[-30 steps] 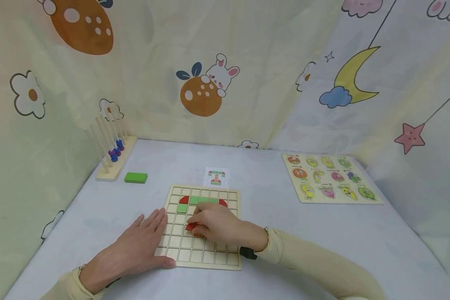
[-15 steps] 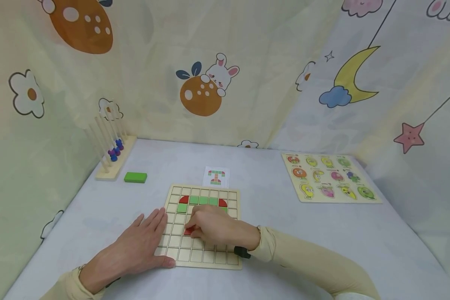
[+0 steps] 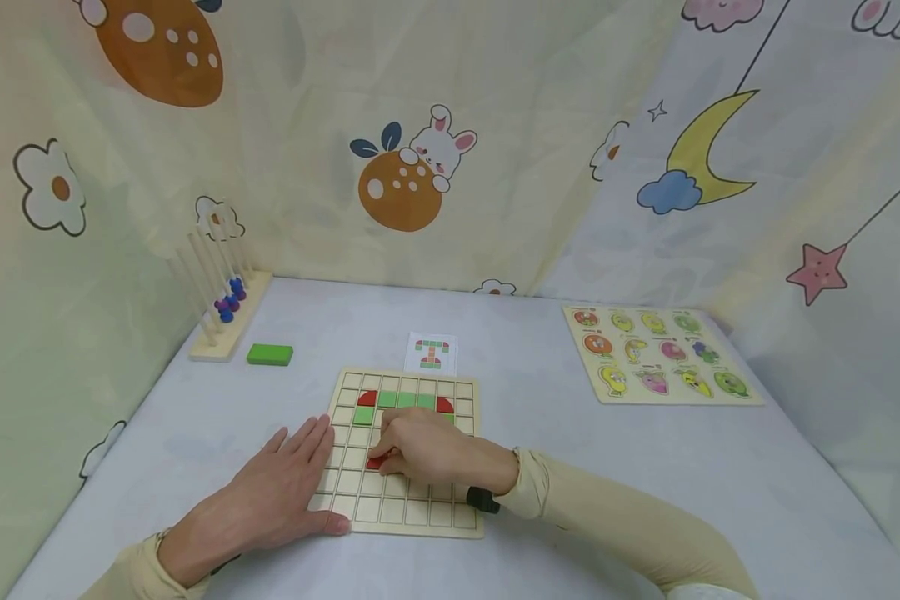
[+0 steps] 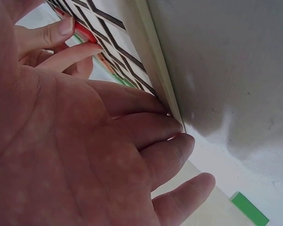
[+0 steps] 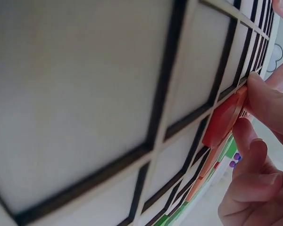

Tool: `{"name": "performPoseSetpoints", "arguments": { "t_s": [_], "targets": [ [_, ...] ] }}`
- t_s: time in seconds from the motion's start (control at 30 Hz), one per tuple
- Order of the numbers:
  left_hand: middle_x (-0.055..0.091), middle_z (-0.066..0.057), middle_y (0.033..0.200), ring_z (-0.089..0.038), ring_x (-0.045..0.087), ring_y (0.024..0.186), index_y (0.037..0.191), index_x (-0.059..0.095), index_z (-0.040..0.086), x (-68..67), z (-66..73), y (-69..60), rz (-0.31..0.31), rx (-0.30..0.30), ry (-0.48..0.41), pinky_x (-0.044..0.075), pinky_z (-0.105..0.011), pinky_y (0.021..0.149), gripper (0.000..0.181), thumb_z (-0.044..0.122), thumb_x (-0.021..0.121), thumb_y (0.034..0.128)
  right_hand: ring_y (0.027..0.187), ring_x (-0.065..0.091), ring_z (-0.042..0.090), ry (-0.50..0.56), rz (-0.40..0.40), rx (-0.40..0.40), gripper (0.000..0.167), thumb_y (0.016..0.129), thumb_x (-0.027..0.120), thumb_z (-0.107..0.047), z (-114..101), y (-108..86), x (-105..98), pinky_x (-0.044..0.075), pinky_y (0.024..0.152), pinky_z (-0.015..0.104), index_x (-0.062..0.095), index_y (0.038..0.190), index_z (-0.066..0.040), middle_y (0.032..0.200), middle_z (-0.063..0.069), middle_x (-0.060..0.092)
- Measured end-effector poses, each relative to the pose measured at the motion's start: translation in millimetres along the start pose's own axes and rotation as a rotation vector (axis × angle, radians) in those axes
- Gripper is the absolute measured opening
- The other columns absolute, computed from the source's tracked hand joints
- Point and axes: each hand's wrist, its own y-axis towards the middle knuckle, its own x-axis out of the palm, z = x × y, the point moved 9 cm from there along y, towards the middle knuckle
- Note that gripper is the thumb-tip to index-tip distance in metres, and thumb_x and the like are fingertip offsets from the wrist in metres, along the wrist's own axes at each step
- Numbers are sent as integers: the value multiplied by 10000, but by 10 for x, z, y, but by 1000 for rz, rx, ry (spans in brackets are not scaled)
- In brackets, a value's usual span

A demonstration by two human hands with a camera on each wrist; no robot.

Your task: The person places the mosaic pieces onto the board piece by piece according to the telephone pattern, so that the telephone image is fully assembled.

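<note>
A wooden grid board (image 3: 420,508) lies on the table. My right hand (image 3: 427,450) is over its middle, thumb and fingertips pinching a red quarter-round tile (image 3: 375,462) at the grid. In the right wrist view this red tile (image 5: 221,123) lies at the cells, with the fingertips at its far edge; orange tiles (image 5: 207,165) run on past it. My left hand (image 3: 281,492) rests against the board's left edge, fingers straight. Green tiles (image 3: 407,401) and red corner tiles (image 3: 367,398) form a row near the board's top. Part of the pattern is hidden under my right hand.
Behind the board lies a pattern card (image 3: 431,353). A green block (image 3: 270,355) sits to its left, near a peg stand (image 3: 228,329) with blue and purple beads. At the right lies a fruit puzzle board (image 3: 663,358). A printed curtain (image 3: 540,167) hangs behind the table.
My right hand has shifted slightly left and toward me with the red tile, then stayed nearly still over the last half second. My left hand has kept its place.
</note>
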Motion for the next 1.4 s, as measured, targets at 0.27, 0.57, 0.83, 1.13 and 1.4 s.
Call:
{"name": "performPoseSetpoints", "arguments": {
  "t_s": [0.27, 0.57, 0.83, 1.13, 1.4],
  "targets": [
    [241, -248, 1683, -442, 261, 1556, 1567, 313, -71, 4, -7, 12, -5, -8, -2, 226, -695, 1213, 1254, 817, 664, 755, 746, 569, -17, 27, -10, 5, 288, 886, 814, -242, 8, -4, 10, 398, 614, 57, 792, 1168, -187, 912, -65, 681],
    [244, -247, 1683, -441, 264, 1555, 1569, 311, -69, 5, -13, 7, -1, -6, -2, 229, -695, 1211, 1250, 811, 668, 756, 716, 530, -16, 24, 3, -14, 251, 915, 789, -207, -2, -4, 8, 386, 607, 63, 797, 1164, -175, 908, -56, 688],
    [250, -248, 1680, -443, 271, 1552, 1565, 316, -72, -2, -11, 3, 3, -8, 1, 233, -695, 1209, 1248, 804, 679, 753, 688, 493, -22, 23, 23, -30, 233, 920, 786, -210, -11, -18, -8, 370, 595, 62, 804, 1149, -173, 895, -54, 694],
    [241, -248, 1683, -445, 258, 1556, 1571, 307, -67, 21, -21, 20, -11, -17, -7, 218, -698, 1214, 1272, 825, 669, 740, 715, 474, -2, 60, 29, -34, 254, 933, 772, -209, -12, -99, -51, 378, 604, 74, 791, 1184, -172, 928, -43, 705],
    [246, -240, 1684, -435, 257, 1560, 1574, 311, -57, 23, -34, 22, -10, -28, -3, 214, -693, 1221, 1265, 816, 684, 737, 856, 663, 118, 73, 60, -21, 287, 941, 762, -230, 51, -297, -316, 474, 702, 118, 774, 1213, -139, 1025, 3, 739]
  ]
}}
